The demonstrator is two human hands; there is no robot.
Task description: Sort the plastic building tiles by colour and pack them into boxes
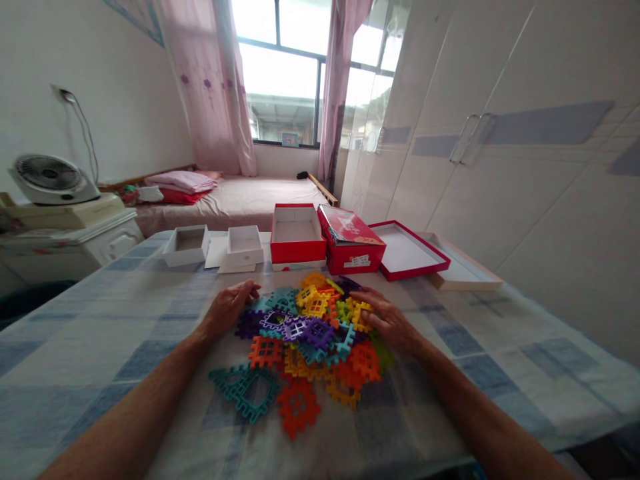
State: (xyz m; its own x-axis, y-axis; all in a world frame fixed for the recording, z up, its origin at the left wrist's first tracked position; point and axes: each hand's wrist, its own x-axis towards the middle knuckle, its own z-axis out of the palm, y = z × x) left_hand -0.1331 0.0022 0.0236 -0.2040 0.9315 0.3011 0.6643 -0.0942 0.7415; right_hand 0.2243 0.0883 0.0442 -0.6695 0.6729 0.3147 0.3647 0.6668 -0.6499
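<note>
A heap of plastic interlocking building tiles (316, 333) in purple, teal, yellow, orange and green lies on the cloth-covered table between my hands. My left hand (231, 305) rests at the heap's left edge, beside teal and purple tiles, its fingers loosely bent with no tile visible in them. On the right side, my right hand (387, 319) lies with its fingers apart against a yellow tile (360, 313) and a dark purple tile (349, 285). Nearest to me are a teal tile (257, 393) with a large opening and an orange tile (299, 405). Tiles beneath the top layer are hidden.
Behind the heap stand two white boxes (173, 257) (253, 253), an open red box (299, 252), a red box with its lid askew (356, 260), a red-rimmed lid (417, 272) and a pale tray (467, 283). Further off are a bed (270, 193) and a fan (53, 197).
</note>
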